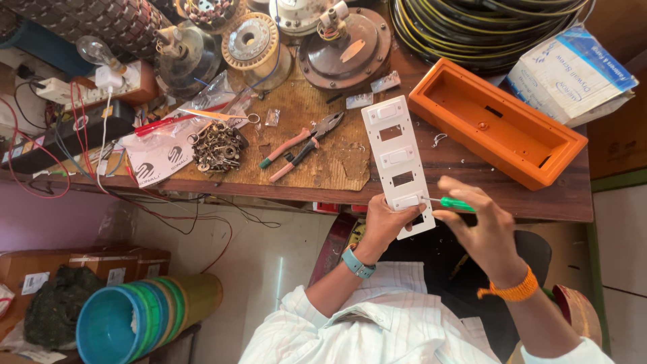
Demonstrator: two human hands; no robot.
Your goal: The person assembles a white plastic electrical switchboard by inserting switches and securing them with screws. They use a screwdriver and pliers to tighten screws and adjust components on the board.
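Left hand (385, 222) grips white switch plate (399, 164) overhanging the workbench (472, 168); right hand (482, 226) holds green screwdriver (450, 203), whose tip might slip, gouging plastic.

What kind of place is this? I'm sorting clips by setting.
Probably an electrical repair workshop: fan motors, pliers and coiled cable crowd the bench, while the left hand holds a white switch plate.

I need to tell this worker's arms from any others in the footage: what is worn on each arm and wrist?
Both arms wear a white shirt with fine stripes, sleeves rolled up. The left hand has a teal-strapped watch at its wrist; the right hand has an orange thread band.
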